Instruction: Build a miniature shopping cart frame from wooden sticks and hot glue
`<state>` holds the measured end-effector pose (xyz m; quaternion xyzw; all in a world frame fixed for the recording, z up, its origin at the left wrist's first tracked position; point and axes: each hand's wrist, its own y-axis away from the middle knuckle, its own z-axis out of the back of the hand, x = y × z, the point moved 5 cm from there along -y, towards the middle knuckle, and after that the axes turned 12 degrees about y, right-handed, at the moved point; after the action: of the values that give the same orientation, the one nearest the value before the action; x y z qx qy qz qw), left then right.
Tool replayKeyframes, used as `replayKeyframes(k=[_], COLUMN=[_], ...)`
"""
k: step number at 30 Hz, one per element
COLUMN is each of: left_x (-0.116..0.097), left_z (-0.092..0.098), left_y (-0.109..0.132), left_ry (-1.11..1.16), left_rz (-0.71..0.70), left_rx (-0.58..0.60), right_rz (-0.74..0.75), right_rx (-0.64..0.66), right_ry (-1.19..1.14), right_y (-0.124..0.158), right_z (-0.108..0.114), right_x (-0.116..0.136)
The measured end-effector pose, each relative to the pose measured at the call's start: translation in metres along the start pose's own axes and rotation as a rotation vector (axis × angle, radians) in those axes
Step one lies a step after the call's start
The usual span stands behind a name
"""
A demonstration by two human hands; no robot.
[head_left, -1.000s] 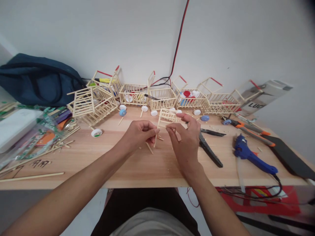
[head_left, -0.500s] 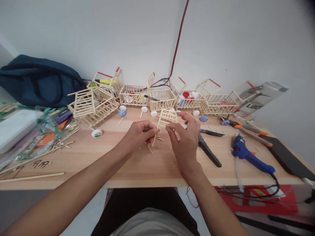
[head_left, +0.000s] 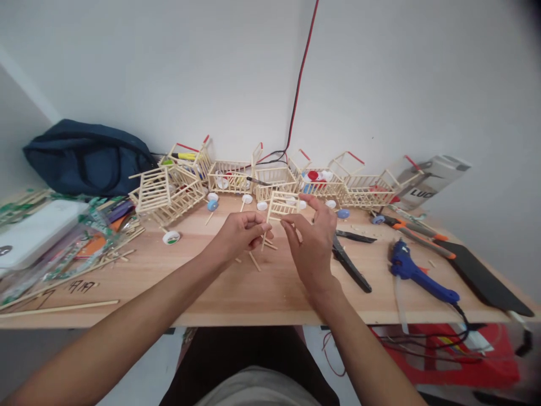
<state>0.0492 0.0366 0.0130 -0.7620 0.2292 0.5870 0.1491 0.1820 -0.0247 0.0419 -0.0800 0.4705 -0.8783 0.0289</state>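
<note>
A small slatted frame of thin wooden sticks [head_left: 284, 195] is held up between my hands above the table. My left hand [head_left: 247, 230] pinches the lower end of its left side stick between thumb and finger. My right hand [head_left: 310, 239] has thumb and fingertip closed at the frame's lower right part, with the index finger stretched along its right side. Loose cut sticks [head_left: 254, 261] lie on the table under my left hand. Behind the frame stands a row of small stick-built carts [head_left: 276, 179] with red-tipped handles and bottle-cap wheels.
A larger cart [head_left: 167, 194] stands at the left, near a blue bag [head_left: 88, 160] and a white box [head_left: 36, 231]. To the right lie a black-handled cutter [head_left: 350, 265], a blue glue gun [head_left: 422, 273], orange-handled pliers [head_left: 422, 234] and a dark flat board [head_left: 482, 276].
The slatted frame has tilted to face me more, and my right index finger now lies along its right side. The whole view has shifted slightly.
</note>
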Motion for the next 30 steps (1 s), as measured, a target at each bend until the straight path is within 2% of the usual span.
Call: replayKeyframes(k=[11, 21, 30], left_x=[-0.029, -0.015, -0.003], left_z=[0.001, 0.008, 0.014], left_y=[-0.005, -0.023, -0.019], left_ry=[0.09, 0.025, 0.015], left_rz=[-0.117, -0.138, -0.172], left_rx=[-0.051, -0.052, -0.054], right_rz=[0.103, 0.146, 0.147], right_rx=[-0.047, -0.014, -0.002], right_ry=[0.009, -0.002, 0.055], right_y=[-0.031, -0.034, -0.025], right_z=[-0.005, -0.022, -0.034], right_x=[0.005, 0.0, 0.0])
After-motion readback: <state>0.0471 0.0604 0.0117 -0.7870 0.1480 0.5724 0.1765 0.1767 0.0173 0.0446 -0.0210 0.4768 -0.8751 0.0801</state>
